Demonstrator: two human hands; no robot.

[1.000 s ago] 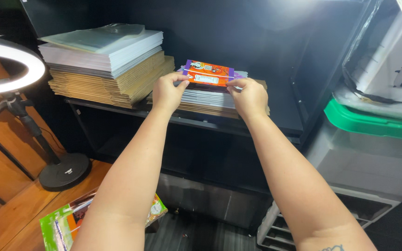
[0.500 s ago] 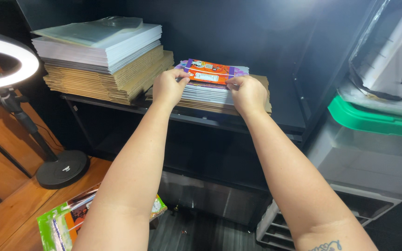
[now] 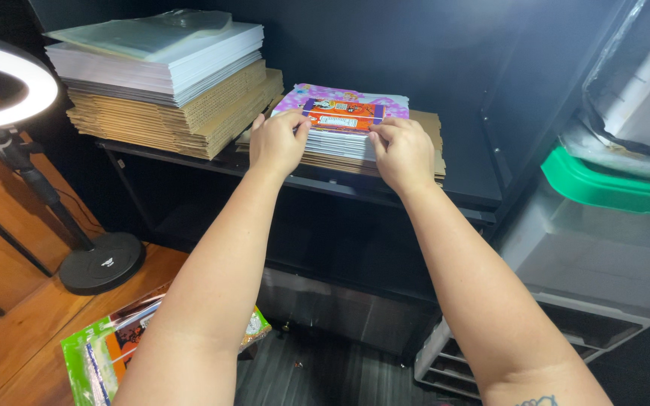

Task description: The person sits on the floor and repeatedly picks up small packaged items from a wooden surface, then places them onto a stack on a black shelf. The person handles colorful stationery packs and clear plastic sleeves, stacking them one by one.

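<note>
A lit ring light [image 3: 1, 83], stacked paper and cardboard [image 3: 167, 90], and a green-lidded bin [image 3: 611, 188] are seen.

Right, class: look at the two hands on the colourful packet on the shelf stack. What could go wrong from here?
1. The orange and purple packet lies on a stack of sheets at the shelf's front edge; a push from the left hand or right hand might slide sheets off.
2. The taller pile of cardboard and white sheets stands close by the left hand; a knock could shift it.
3. A green packet on the floor could be stepped on.
</note>
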